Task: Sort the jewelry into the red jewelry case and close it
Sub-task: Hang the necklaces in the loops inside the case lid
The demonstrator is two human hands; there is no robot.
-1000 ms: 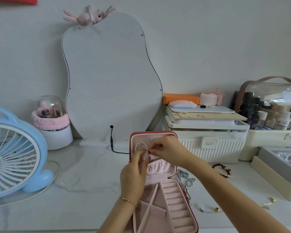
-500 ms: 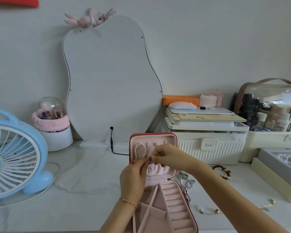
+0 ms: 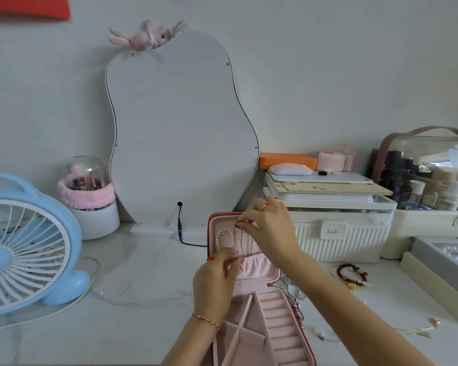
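Both hands pinch a thin chain point(image 3: 241, 240): right hand point(image 3: 269, 229) above, left hand point(image 3: 216, 280) below, inside the red jewelry case point(image 3: 296, 307).

A red jewelry case point(image 3: 259, 299) lies open on a white marble table point(image 3: 132, 286), its pink lid upright. A pearl bracelet point(image 3: 224, 240) hangs inside the lid. The right hand point(image 3: 269, 229) pinches a thin chain point(image 3: 241, 241) near the lid's top, while the left hand point(image 3: 214, 281) pinches its lower end by the pink pocket. A red bead bracelet point(image 3: 351, 274) and a silver chain point(image 3: 292, 287) lie to the case's right.
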